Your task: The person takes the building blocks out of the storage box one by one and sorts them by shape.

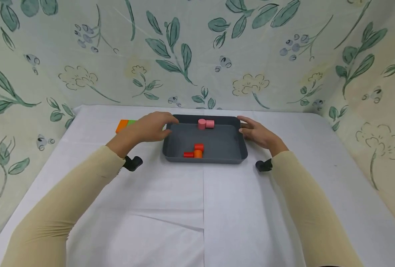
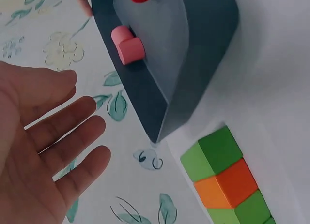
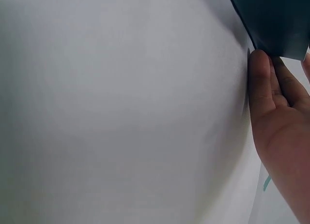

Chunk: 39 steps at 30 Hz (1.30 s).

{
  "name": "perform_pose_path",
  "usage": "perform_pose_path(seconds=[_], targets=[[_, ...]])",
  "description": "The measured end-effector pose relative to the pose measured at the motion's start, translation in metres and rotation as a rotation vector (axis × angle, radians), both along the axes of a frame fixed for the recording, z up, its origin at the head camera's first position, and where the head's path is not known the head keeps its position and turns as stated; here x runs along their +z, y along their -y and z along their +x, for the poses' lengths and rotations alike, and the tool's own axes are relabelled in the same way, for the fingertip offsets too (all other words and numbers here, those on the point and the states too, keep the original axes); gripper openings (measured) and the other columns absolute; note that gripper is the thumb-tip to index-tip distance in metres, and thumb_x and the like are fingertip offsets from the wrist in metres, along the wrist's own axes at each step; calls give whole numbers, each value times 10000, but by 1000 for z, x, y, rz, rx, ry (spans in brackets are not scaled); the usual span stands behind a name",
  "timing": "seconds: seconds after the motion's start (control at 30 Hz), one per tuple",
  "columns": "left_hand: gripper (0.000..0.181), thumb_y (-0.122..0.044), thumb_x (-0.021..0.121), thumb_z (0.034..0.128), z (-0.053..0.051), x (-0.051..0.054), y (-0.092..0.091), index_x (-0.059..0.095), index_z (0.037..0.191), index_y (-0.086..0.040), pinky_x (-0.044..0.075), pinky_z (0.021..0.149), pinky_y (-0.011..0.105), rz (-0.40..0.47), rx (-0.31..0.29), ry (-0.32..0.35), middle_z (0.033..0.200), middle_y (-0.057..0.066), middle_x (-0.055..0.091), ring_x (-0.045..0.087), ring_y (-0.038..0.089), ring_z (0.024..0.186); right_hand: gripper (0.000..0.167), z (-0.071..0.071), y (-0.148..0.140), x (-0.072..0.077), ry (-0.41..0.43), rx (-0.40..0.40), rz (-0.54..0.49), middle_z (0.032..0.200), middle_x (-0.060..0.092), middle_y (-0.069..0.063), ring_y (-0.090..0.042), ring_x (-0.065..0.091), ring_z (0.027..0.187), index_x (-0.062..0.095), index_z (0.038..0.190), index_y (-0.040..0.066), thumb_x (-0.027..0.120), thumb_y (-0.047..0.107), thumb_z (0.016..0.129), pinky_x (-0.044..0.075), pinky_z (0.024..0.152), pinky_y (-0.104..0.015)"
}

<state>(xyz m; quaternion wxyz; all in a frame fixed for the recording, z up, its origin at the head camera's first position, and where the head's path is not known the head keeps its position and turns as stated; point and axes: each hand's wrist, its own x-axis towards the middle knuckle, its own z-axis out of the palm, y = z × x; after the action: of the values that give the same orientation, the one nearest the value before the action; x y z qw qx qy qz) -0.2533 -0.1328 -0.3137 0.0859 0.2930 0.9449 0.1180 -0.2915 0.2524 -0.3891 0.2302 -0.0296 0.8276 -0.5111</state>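
Observation:
A dark grey rectangular tray [image 1: 217, 142] lies on the white-covered table between both hands. Two pink cylinders [image 1: 202, 124] are at its far side, and red cylinders [image 1: 198, 147] with an orange one [image 1: 198, 154] are near its front edge. My left hand [image 1: 152, 127] hovers by the tray's far left corner, fingers spread and holding nothing; the left wrist view shows a gap between it and the tray. At the right end, my right hand [image 1: 259, 134] touches the tray's side with fairly straight fingers [image 3: 261, 76]. Part of the right hand is cut off in its wrist view.
Left of the tray, green [image 2: 220, 149] and orange [image 2: 232, 183] blocks stand in a row, partly behind the left hand in the head view. Leaf-patterned cloth [image 1: 197, 55] hangs behind the table and along both sides. Black devices [image 1: 132, 163] are on the wrists.

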Motion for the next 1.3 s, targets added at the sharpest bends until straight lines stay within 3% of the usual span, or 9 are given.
perform_pose_path(seconds=[0.23,0.47,0.6,0.83,1.1,1.3], targets=[[393,-136,580,969,5,-10,-37,602,1360,-104,475,1105,450,-98,-59,157,1388,69,609,556,262,1291,685,-3,-1,-3,-12,-1,8,1679,91,-159,-356,176,1547,121,1604,290,461,125,1033,197,1259,-523],[350,-220,633,960,5,-32,-58,656,1300,-139,535,1013,364,-180,-120,236,1186,33,693,600,207,1076,689,-2,-3,-4,-14,16,-9,1674,102,-174,-353,186,1545,116,1606,270,463,117,1032,216,1255,-514],[354,-243,643,958,3,-40,-63,661,1295,-136,521,1032,372,-171,-124,271,1176,36,690,587,212,1074,688,-2,-2,-1,-10,15,-18,1675,93,-178,-359,179,1545,114,1607,266,459,112,1032,210,1255,-521],[352,-213,636,958,2,-46,-65,657,1302,-139,493,1064,384,-142,-127,290,1219,36,673,553,226,1131,694,3,1,7,13,16,-26,1671,82,-200,-374,159,1546,101,1610,230,447,84,1026,189,1258,-530],[343,-183,625,959,5,-45,-65,663,1296,-139,488,1065,385,-147,-119,294,1229,40,668,537,231,1144,694,-2,-2,-2,-6,11,-8,1671,100,-190,-366,177,1544,101,1608,266,448,102,1030,201,1256,-525],[351,-181,626,960,6,-46,-64,659,1307,-152,486,1070,387,-137,-130,290,1246,40,666,547,229,1138,698,1,0,1,-8,8,-11,1671,97,-193,-372,180,1542,99,1609,259,457,105,1029,208,1253,-527]])
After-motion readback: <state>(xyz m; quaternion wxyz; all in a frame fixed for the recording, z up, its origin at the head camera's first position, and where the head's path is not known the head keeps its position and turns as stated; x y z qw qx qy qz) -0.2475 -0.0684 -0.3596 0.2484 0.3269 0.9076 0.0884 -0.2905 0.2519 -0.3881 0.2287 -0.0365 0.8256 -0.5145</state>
